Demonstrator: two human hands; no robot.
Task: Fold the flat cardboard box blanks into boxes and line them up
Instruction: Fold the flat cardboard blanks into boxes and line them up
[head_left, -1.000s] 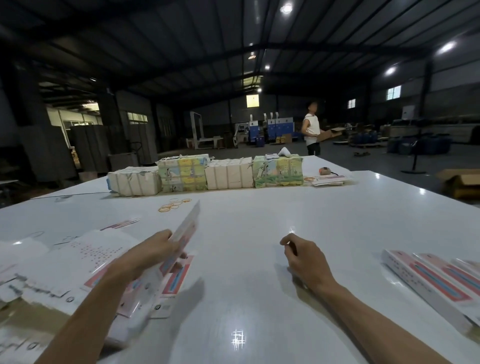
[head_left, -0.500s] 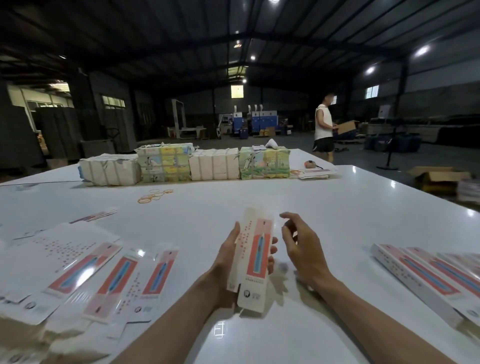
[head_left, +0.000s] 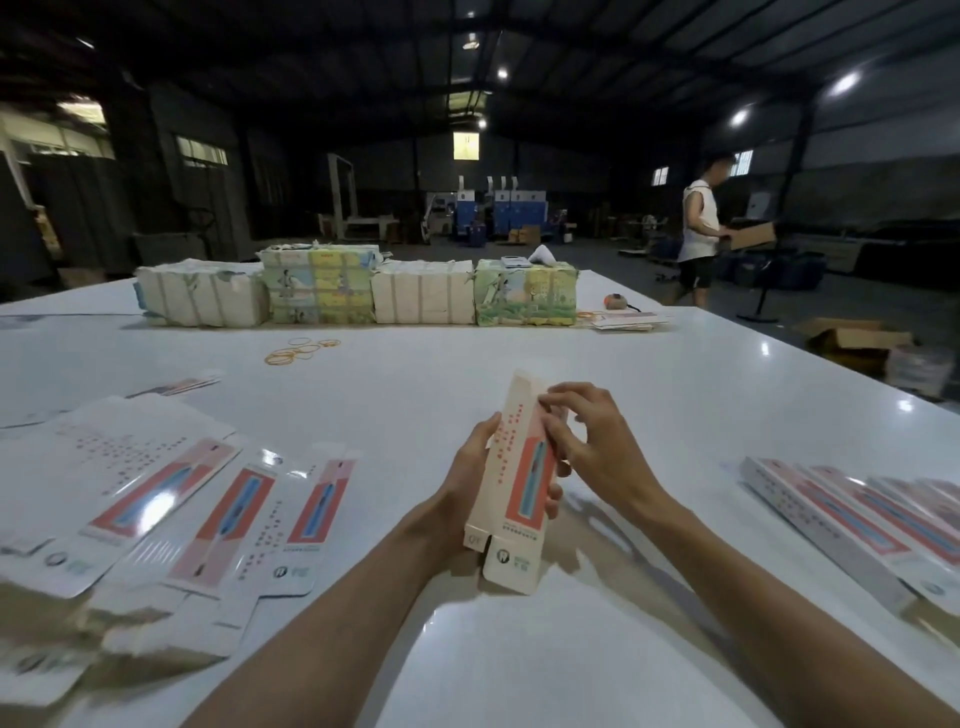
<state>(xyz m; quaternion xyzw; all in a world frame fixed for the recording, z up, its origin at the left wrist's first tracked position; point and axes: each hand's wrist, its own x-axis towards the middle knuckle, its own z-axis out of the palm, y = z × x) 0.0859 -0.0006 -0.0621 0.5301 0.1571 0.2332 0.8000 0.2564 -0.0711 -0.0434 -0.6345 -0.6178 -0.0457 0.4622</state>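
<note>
Head cam, what I see:

- Left hand (head_left: 467, 486) grips the box (head_left: 519, 493) from behind. Thumb lies along its left edge, fingertips (head_left: 554, 500) wrap round onto the right side.
- Right hand (head_left: 597, 449) is on the upper right edge of the same box. Fingers are curled over onto the front face near the top, pinching it. Thumb contact is partly hidden, can't tell exactly where it sits.
- Box is held up off the table (head_left: 519, 353), in front of me at centre, roughly upright and leaning slightly right. Two faces show, so it's opened into a tube. Top and bottom flaps both stick out unfolded.
- Flat blanks (head_left: 218, 504) are fanned out on the table to my left, overlapping, printed side up. The near ones are blurred.
- Finished boxes (head_left: 852, 514) lie side by side in a row on the table to my right, touching each other.
- Far edge of the table: tied bundles (head_left: 363, 286) in a line, two white, two with coloured print.
- Rubber bands (head_left: 298, 351) lie loose in front of the bundles.
- A small stack of blanks (head_left: 623, 319) sits just right of the bundles, with a small orange thing (head_left: 615, 301) behind it. Too small to identify.
- Background: a person (head_left: 698, 234) beyond the table holds a piece of cardboard (head_left: 753, 236). An open carton (head_left: 852, 338) is on the floor off the right edge.
</note>
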